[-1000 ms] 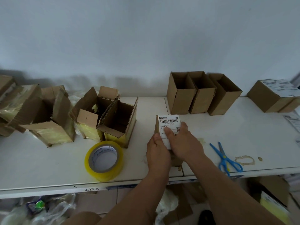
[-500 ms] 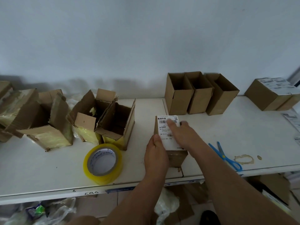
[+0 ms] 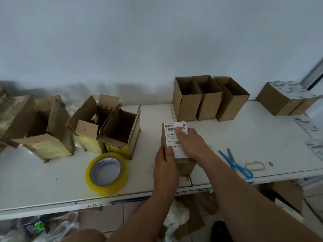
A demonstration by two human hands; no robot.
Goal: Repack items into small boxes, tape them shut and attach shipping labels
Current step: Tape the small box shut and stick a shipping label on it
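A small sealed cardboard box [image 3: 185, 165] lies on the white table [image 3: 262, 137] near its front edge. A white shipping label [image 3: 172, 137] with a barcode covers the box's top. My right hand [image 3: 191, 143] lies flat on the label, fingers straight, pressing it down. My left hand [image 3: 166, 163] holds the box's near left side, thumb on the label's lower corner. A roll of yellow-edged clear tape [image 3: 106, 173] lies flat to the left of the box.
Three open small boxes [image 3: 209, 102] stand behind the labelled one. Torn open cartons [image 3: 104, 126] sit at the left. Blue scissors [image 3: 235, 163] lie at the right front. Labelled boxes [image 3: 286, 98] and loose labels [image 3: 307, 126] are at the far right.
My right hand has slid away from me along the label, from its near part toward the barcode end. The left hand keeps its hold on the box.
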